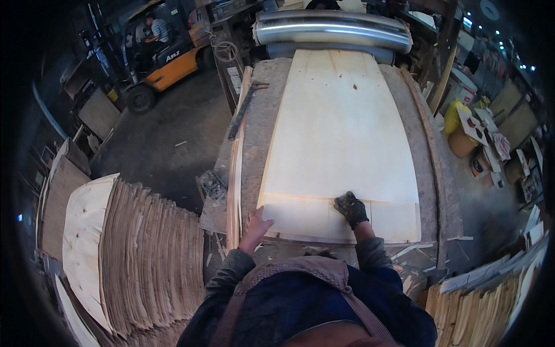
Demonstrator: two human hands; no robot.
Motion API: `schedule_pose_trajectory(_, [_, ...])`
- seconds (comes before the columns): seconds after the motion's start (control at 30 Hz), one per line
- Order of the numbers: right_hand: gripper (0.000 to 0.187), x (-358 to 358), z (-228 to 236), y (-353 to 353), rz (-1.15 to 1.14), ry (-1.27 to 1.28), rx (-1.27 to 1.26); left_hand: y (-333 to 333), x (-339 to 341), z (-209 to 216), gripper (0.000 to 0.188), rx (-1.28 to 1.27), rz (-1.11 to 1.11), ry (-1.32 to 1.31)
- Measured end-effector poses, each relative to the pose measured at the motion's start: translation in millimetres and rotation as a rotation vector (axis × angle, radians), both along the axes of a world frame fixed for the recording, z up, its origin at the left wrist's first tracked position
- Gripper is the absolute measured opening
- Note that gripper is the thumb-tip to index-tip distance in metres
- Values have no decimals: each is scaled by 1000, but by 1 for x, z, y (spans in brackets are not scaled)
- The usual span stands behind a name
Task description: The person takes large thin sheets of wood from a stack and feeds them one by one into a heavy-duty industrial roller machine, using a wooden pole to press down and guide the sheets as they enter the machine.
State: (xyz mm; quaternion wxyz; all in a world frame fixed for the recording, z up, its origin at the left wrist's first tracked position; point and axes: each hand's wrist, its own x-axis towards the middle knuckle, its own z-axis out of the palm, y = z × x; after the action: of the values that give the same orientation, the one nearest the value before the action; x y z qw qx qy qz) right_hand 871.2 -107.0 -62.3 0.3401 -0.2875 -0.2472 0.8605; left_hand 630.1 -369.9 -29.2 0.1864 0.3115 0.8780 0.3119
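Evenly does it: light, level pressure

Pale veneer sheet (pixel 341 133) lies on the worktable (pixel 261 124), reaching toward the metal roller (pixel 332 30). The bare left hand (pixel 257 225), loosely spread, seems to hold nothing at its near left edge; the gloved right hand (pixel 351 210) curls over the seam (pixel 306 197), its grip unclear. Best press gently, keeping that seam straight.

Dark, smudged glove (pixel 350 209) on the right hand (pixel 354 215); grey sleeves (pixel 373 253), navy cloth top (pixel 283 306), brown checked fabric straps (pixel 367 317).
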Motion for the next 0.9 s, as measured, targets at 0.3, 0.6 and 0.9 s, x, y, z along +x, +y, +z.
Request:
schedule_pose_trajectory(0.3, [38, -3, 3, -1, 19, 19, -32, -2, -34, 22, 33, 497, 178, -798])
schedule_pose_trajectory(0.6, [33, -2, 10, -4, -5, 32, -53, -1, -45, 61, 28, 503, 121, -1007])
schedule_pose_trajectory(0.9, [40, -6, 13, -6, -16, -56, -61, -3, -43, 6, 30, 431, 172, -846])
